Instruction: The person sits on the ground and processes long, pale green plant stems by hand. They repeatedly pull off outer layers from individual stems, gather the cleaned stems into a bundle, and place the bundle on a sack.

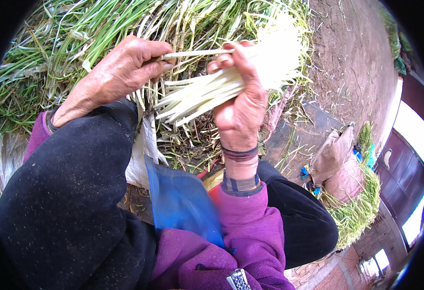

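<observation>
My right hand (242,87) is closed round a bundle of long, pale stalks (201,95), their cream ends pointing left and their far part washed out by bright light. One pale stalk (197,53) runs above the bundle between my two hands. Its left end is pinched between the thumb and fingers of my left hand (125,63). Behind both hands lies a large heap of long green leafy stalks (99,21), some of them yellowed. Dry stalk scraps (194,145) lie below the bundle.
Between my bent knees hangs a blue sheet (183,203), beside a white plastic sack (139,159). To the right are a brown earthen floor (349,61), pinkish sacking (338,166) and another pile of green stalks (357,217). A dark panelled door (402,174) stands beyond.
</observation>
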A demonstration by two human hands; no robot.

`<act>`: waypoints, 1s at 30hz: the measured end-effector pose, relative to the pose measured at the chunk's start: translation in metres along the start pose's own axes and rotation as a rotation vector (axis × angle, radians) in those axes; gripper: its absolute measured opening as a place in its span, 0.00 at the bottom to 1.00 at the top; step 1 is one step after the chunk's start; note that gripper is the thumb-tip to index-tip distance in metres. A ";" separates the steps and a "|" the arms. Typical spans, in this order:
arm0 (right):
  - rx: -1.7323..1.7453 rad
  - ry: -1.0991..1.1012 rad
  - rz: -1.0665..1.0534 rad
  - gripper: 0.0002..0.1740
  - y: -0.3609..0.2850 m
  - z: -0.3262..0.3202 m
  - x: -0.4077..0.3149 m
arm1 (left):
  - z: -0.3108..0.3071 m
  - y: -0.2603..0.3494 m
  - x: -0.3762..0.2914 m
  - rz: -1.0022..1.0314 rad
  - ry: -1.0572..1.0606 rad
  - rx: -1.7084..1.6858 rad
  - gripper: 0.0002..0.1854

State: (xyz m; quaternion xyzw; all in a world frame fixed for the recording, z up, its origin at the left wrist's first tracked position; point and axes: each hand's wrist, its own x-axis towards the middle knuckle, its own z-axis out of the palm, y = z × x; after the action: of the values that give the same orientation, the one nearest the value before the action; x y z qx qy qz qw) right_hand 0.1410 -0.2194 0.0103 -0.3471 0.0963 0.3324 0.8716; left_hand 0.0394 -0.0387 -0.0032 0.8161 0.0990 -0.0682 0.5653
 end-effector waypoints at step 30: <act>0.243 -0.128 -0.093 0.18 -0.092 -0.035 0.017 | -0.088 -0.061 -0.070 -0.060 0.359 0.690 0.30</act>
State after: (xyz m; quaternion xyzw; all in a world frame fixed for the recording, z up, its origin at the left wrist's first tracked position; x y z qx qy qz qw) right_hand 0.2159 -0.2834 0.0273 -0.2213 0.0638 0.2993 0.9260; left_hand -0.0435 0.0580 -0.0119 0.9539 0.1914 0.0296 0.2292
